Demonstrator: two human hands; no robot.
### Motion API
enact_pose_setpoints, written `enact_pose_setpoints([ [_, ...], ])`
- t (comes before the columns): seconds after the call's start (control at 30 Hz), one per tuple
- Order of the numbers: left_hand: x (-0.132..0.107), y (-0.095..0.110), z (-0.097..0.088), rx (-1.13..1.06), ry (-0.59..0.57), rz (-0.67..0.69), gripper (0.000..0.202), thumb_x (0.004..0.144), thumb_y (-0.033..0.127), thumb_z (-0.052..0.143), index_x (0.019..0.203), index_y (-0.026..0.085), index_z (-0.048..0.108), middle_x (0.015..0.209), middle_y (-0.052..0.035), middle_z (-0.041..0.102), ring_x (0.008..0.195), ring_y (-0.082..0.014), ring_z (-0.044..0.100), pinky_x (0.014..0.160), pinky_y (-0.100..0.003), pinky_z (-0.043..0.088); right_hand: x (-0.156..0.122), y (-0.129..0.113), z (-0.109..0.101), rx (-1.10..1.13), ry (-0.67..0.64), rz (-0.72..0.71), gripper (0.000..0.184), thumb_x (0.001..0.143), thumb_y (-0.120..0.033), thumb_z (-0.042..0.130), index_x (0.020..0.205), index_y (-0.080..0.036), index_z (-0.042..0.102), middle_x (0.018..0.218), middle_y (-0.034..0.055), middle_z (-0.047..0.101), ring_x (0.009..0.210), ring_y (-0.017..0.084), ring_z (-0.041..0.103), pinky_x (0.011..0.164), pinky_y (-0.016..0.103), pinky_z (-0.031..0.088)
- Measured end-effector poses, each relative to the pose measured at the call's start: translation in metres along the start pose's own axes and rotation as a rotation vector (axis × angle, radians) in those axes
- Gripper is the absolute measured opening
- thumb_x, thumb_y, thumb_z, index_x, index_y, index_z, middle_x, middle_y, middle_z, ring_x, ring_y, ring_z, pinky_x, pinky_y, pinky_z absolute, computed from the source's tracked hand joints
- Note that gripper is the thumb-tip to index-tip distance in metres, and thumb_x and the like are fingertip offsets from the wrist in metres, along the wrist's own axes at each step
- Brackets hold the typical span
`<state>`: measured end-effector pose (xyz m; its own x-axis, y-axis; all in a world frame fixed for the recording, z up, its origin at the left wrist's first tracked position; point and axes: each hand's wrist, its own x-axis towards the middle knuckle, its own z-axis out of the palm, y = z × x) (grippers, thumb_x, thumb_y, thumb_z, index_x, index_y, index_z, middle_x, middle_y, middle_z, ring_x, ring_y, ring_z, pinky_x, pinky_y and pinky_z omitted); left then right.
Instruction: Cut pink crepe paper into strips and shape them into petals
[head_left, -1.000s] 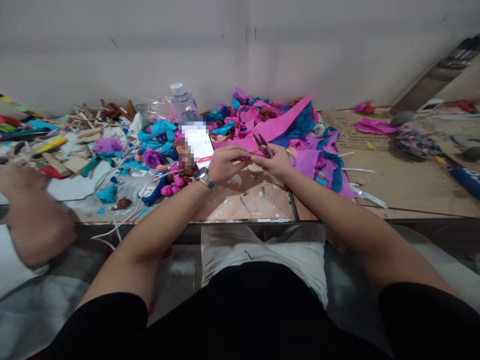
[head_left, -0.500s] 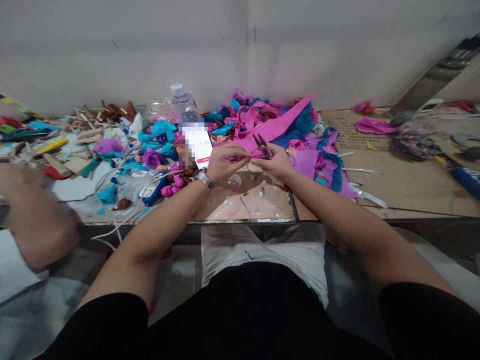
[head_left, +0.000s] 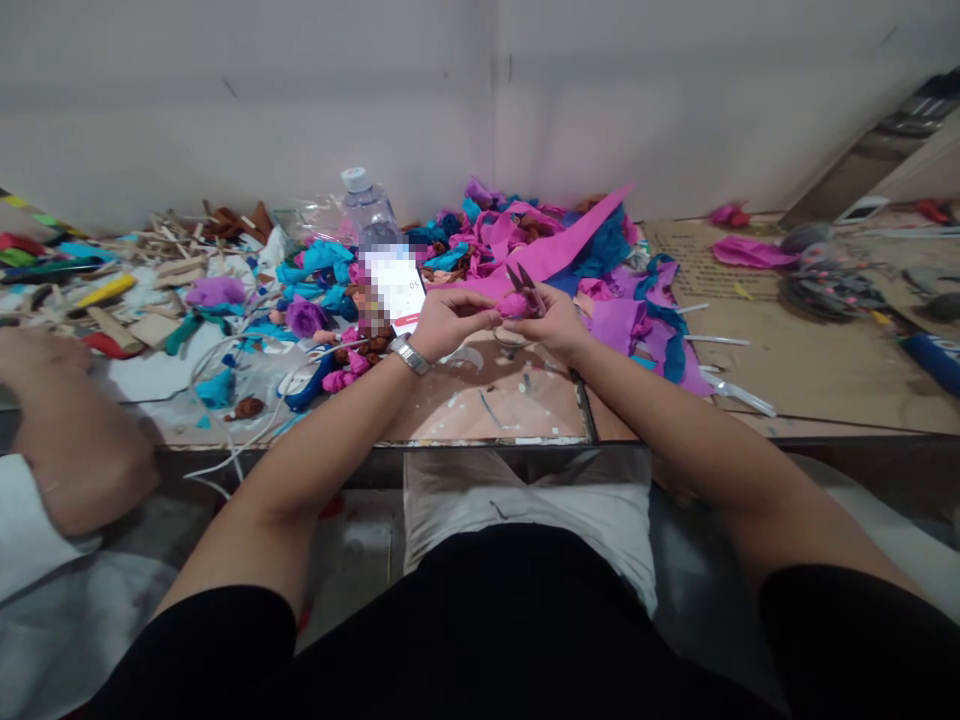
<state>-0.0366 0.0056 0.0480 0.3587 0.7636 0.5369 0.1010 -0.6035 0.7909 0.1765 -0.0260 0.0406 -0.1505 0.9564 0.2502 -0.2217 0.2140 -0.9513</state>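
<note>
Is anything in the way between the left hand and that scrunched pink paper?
Nothing visible is. The fingers of the left hand reach right up to the pink paper. The scissors in the right hand point up beside the paper's far right side, not between.

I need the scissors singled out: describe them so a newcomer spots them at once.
On the worktable, find the central heap of bright paper. At the heap's near edge, the left hand and right hand meet at a pink paper bundle. The scissors jut up from the right hand, dark and pointed amid bright pink.
</note>
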Motion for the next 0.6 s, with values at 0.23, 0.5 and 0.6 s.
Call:
enact_pose_setpoints([
  [0.23,-0.0012,-0.0060,0.0018,-0.090,-0.053,-0.082,0.040,0.078,0.053,0.093,0.094,0.016,0.087,0.078,-0.0089,0.082,0.067,-0.0184,0.075,0.065,-0.030,0.061,-0.0009,-0.0020,-0.0013,-0.095,-0.038,-0.030,0.064,0.051,-0.049,0.103,0.097,-0.019,0.071,0.085,0.0019,0.076,0.078,0.020,0.071,0.071,0.031,0.056],
  [0.5,-0.0021,-0.0078,0.0017,0.164,0.010,0.092,0.045,0.080,0.062,0.089,0.093,0.018,0.089,0.089,-0.0101,0.084,0.076,-0.0198,0.077,0.070,-0.030,0.060,-0.0017,0.0027,0.0017,-0.149,0.070,0.000,0.061,0.053,-0.058,0.102,0.084,-0.018,0.068,0.066,-0.0063,0.054,0.055,0.007,0.039,0.048,0.023,0.031],
  [0.6,-0.0029,-0.0063,0.0026,0.212,0.023,0.118,0.047,0.084,0.063,0.085,0.093,0.018,0.088,0.087,-0.0097,0.083,0.074,-0.0184,0.075,0.068,-0.028,0.058,-0.0011,0.0043,0.0014,-0.133,0.073,0.000,0.060,0.054,-0.056,0.103,0.084,-0.019,0.067,0.066,-0.0067,0.054,0.055,0.007,0.041,0.048,0.024,0.032],
])
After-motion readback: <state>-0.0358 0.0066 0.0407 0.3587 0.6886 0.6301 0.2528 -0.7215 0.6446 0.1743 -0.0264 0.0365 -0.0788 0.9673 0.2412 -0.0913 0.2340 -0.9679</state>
